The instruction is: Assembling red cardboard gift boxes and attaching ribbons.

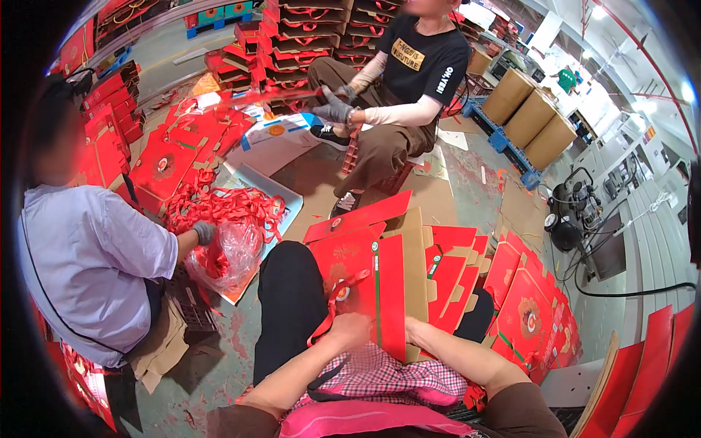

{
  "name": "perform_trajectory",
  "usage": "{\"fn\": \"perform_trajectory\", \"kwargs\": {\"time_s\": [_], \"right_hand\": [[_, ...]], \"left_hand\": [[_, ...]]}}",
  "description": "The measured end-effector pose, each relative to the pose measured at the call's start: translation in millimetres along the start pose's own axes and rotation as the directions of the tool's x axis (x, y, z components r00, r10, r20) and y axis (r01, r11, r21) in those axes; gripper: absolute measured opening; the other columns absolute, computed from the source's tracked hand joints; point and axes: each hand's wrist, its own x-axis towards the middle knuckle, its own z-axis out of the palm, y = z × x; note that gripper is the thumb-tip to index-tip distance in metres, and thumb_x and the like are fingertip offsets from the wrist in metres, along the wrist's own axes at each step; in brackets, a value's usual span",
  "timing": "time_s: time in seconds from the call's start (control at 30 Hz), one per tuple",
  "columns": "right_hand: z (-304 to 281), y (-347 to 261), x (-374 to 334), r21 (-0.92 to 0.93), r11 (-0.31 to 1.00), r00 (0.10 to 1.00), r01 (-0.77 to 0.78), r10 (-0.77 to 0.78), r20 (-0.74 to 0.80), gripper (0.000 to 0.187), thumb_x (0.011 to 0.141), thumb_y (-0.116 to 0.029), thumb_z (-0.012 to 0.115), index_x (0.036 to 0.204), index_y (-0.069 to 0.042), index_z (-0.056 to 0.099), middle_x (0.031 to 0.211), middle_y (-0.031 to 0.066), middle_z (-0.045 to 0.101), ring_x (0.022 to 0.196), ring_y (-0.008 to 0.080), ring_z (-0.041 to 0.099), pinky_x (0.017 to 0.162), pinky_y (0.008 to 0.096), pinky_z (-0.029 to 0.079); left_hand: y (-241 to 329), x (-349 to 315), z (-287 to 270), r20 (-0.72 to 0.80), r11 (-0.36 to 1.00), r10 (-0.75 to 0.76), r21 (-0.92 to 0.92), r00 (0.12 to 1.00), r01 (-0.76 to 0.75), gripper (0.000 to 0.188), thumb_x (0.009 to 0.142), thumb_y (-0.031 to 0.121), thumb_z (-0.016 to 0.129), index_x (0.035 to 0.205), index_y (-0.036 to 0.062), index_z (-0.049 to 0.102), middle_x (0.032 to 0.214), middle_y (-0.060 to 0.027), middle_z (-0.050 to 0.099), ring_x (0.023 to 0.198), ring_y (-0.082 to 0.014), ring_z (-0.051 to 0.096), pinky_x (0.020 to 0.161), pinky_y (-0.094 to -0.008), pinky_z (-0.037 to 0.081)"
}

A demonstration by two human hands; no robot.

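In my lap stands a partly folded red cardboard box [391, 281] with a green stripe and brown inner sides. A red ribbon [330, 310] loops across its front and runs down to my left hand [350, 330]. That hand is closed at the lower part of the box, its fingertips partly hidden. My right hand [415, 333] grips the box's lower right edge, some of its fingers behind the panel. Several more flat red boxes [456, 274] lean just beyond, between my knees.
More red box blanks [529, 314] spread at the right. A heap of red ribbons [226, 208] with clear plastic lies left, beside a seated person [102, 255]. Another gloved person [409, 80] sits ahead, before stacked boxes [303, 44]. Brown cardboard rolls [529, 117] stand on a blue pallet.
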Motion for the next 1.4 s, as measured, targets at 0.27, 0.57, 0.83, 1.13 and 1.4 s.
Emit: {"fn": "perform_trajectory", "kwargs": {"time_s": [0.27, 0.57, 0.83, 1.13, 1.4], "right_hand": [[-26, 12, 31, 0.109, 0.993, 0.973, 0.038, -0.061, 0.221, 0.028, 0.091, -0.028, 0.042, 0.091, -0.003, 0.055, 0.077, 0.0091, 0.061, 0.062, 0.0204, 0.059, 0.055, 0.0327, 0.052], [-50, 23, 60, 0.084, 0.996, 0.990, -0.005, -0.008, 0.144, 0.026, 0.091, -0.026, 0.041, 0.088, -0.004, 0.054, 0.073, 0.0093, 0.059, 0.058, 0.0204, 0.057, 0.051, 0.0311, 0.050], [-31, 42, 60, 0.612, 0.789, 0.948, 0.058, -0.236, 0.214, 0.024, 0.089, -0.024, 0.037, 0.085, -0.006, 0.053, 0.073, 0.0086, 0.057, 0.064, 0.0218, 0.056, 0.061, 0.0363, 0.049], [-8, 26, 8, 0.192, 0.966, 0.978, 0.174, -0.193, 0.082, 0.033, 0.090, -0.034, 0.039, 0.101, -0.007, 0.053, 0.088, 0.0076, 0.059, 0.075, 0.0204, 0.058, 0.066, 0.0327, 0.050], [24, 0, -69, 0.251, 0.894, 0.853, 0.373, -0.436, 0.287, 0.045, 0.094, -0.037, 0.035, 0.120, -0.002, 0.044, 0.115, 0.0090, 0.054, 0.106, 0.0189, 0.052, 0.093, 0.0325, 0.040]], "left_hand": [[6, 1, -10, 0.040, 1.000, -0.011, -0.026, 0.999, 0.013, 0.026, 0.082, 0.025, 0.046, 0.085, 0.0039, 0.060, 0.083, -0.0198, 0.062, 0.080, -0.0359, 0.060, 0.069, -0.0481, 0.047], [6, 5, -7, 0.056, 0.999, -0.002, -0.046, 0.998, 0.005, 0.026, 0.083, 0.026, 0.046, 0.085, 0.0042, 0.060, 0.083, -0.0201, 0.061, 0.080, -0.0355, 0.060, 0.070, -0.0477, 0.046], [4, 5, -6, -0.004, 0.999, -0.029, -0.036, 1.000, 0.029, 0.025, 0.082, 0.025, 0.046, 0.083, 0.0041, 0.059, 0.080, -0.0196, 0.062, 0.078, -0.0355, 0.060, 0.068, -0.0477, 0.047], [-3, -10, -30, 0.189, 0.961, 0.254, 0.059, 0.949, -0.269, 0.016, 0.076, 0.018, 0.049, 0.076, 0.0061, 0.060, 0.072, -0.0179, 0.060, 0.072, -0.0348, 0.059, 0.063, -0.0459, 0.045], [-8, -19, -46, 0.077, 0.964, 0.197, -0.194, 0.977, -0.180, 0.023, 0.082, 0.026, 0.050, 0.082, 0.0047, 0.060, 0.077, -0.0194, 0.060, 0.074, -0.0351, 0.059, 0.066, -0.0446, 0.045]]}}
